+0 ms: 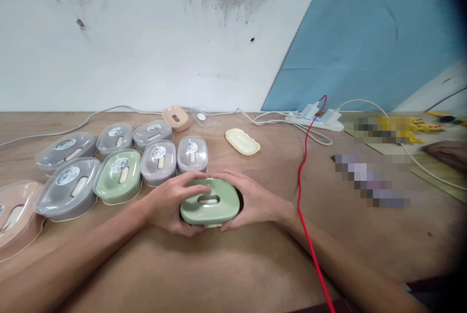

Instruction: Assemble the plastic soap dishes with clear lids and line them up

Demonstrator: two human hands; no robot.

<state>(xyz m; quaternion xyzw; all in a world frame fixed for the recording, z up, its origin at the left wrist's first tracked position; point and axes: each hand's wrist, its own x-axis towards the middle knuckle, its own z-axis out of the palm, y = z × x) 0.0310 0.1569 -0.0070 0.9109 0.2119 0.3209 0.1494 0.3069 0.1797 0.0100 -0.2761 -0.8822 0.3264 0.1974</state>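
Note:
Between my two hands is a green oval plastic box (209, 212) with a slot in its top, a pale piece showing inside the slot. My left hand (175, 201) grips its left end, thumb and fingers wrapped round the side. Closed on the opposite end is my right hand (251, 199). A pale rim shows under the box's front edge. Just beyond the left hand stand grey boxes (159, 162) under clear lids, and a green one (118, 174) of the same sort. A cream-coloured oval tray (242, 141) lies farther back, past the right hand.
Several more lidded boxes (69, 186) fill the left side. An orange box (175, 117) and a clear lid (203, 116) lie at the back. A red cable (299, 182) crosses the right forearm from a power strip (315, 121). Another person's hand (447, 153) is at far right.

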